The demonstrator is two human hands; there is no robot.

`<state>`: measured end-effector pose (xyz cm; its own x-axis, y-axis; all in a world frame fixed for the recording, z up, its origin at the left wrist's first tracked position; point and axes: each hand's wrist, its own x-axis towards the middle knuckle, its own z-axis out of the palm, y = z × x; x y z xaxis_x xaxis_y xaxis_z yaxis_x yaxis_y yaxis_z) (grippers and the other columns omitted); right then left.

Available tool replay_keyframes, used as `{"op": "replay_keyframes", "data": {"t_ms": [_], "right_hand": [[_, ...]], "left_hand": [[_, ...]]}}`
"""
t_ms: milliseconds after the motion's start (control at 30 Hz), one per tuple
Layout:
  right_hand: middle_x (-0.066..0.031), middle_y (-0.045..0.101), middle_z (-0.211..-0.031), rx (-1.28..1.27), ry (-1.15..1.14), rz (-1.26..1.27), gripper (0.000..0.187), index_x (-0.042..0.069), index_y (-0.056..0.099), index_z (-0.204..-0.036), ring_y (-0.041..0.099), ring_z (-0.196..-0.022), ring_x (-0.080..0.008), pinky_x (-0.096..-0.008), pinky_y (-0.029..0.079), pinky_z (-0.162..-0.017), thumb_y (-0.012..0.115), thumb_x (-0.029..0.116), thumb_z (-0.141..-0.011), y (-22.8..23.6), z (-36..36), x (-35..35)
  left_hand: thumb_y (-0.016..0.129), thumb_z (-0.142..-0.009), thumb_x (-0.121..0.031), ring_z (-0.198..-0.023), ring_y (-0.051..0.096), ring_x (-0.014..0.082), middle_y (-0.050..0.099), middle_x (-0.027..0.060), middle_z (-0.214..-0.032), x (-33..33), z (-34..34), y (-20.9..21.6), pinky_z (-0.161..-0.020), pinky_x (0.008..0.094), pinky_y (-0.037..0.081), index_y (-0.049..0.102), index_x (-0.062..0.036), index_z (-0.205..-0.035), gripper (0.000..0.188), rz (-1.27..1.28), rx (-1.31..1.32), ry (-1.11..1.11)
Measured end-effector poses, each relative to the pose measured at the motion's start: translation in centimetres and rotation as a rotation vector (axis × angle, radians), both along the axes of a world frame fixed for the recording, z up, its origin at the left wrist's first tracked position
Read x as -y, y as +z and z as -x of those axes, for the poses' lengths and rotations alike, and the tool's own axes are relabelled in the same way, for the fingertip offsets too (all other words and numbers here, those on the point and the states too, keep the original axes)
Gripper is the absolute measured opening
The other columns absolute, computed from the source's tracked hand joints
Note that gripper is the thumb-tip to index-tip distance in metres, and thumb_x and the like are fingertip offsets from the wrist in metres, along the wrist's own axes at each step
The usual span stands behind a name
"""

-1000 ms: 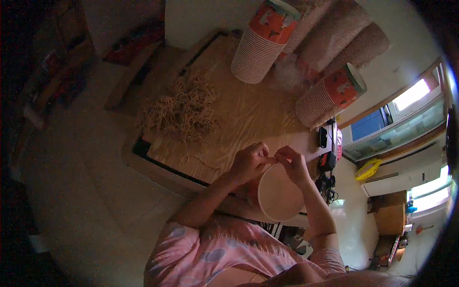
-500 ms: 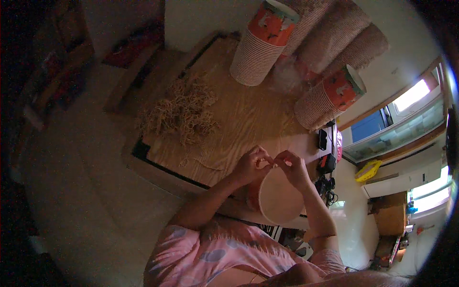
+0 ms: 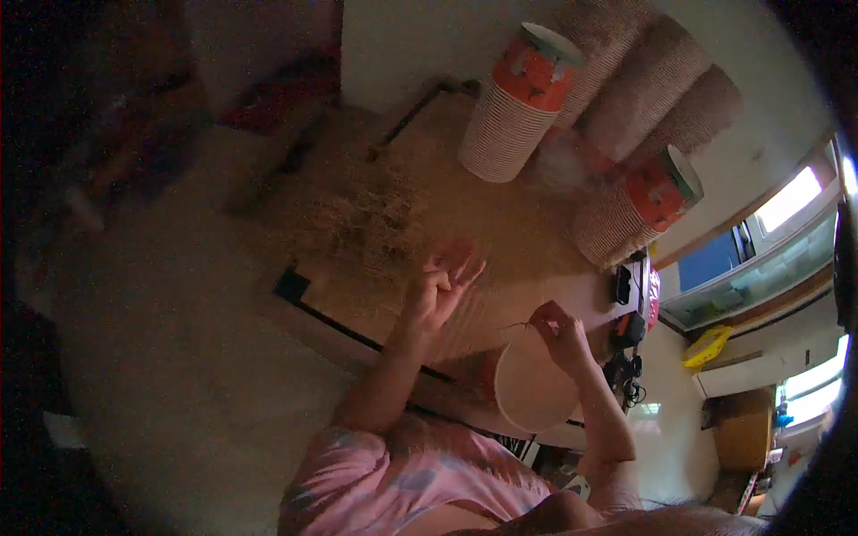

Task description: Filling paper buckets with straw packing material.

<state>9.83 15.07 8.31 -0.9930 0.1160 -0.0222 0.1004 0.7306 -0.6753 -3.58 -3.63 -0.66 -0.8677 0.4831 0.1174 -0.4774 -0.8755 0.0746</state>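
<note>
My right hand [image 3: 560,335] was above the round, white-mouthed tub with a reddish outer side [image 3: 536,384], and its thumb and first finger were closed narrowly on one thin, pale brown strand [image 3: 514,325]. The strand pointed out from my fingertips toward the left, with its free end in the air. My left hand [image 3: 440,286] was well apart from the right one, raised between the tub and the loose, tangled heap of light brown strands [image 3: 371,223]. Some fingers of this hand were stretched and spread, while the thumb was bent inward. The fingers were blurred there, so I could not tell if something thin was between them.

The tub was just in front of my body, at the near side of the wooden table with dark edging [image 3: 509,232], and its mouth opened upward. I could not see clearly what its bottom rested on. The heap lay on the left part of the table, in a rather dim light.

At the far side stood a tall stack of paper tubs with a red and green top [image 3: 521,103]. To the right of it was a shorter, tilted stack of the same kind [image 3: 639,205], and behind them were more pale ribbed stacks [image 3: 648,89]. Near the right edge I had a small black object [image 3: 622,286] and some black cables [image 3: 633,391].
</note>
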Motion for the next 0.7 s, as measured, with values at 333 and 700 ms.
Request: {"op": "replay_keyframes", "data": {"t_ms": [333, 700], "right_hand": [[-0.0071, 0.061, -0.083, -0.007, 0.033, 0.047, 0.008, 0.002, 0.054, -0.091, 0.061, -0.084, -0.0182, -0.0342, 0.048, -0.078, 0.053, 0.009, -0.088, 0.2, 0.2, 0.2], [-0.0087, 0.062, -0.084, -0.024, 0.033, 0.031, 0.008, 0.000, 0.054, -0.091, 0.061, -0.084, -0.0188, -0.0338, 0.050, -0.079, 0.053, 0.007, -0.087, -0.3, 0.3, -0.3]], "left_hand": [[0.035, -0.057, 0.017, -0.130, 0.028, 0.0309, 0.035, 0.0151, -0.136, 1.8, 0.1, 2.3, -0.107, 0.0549, 0.023, 0.032, -0.0093, -0.135, 0.083, 0.054, -0.055, 0.027], [0.035, -0.059, 0.016, -0.130, 0.030, 0.0284, 0.040, 0.0146, -0.134, 1.9, 0.5, 1.5, -0.105, 0.0490, 0.031, 0.065, -0.0023, -0.085, 0.045, -0.017, -0.107, 0.018]]}}
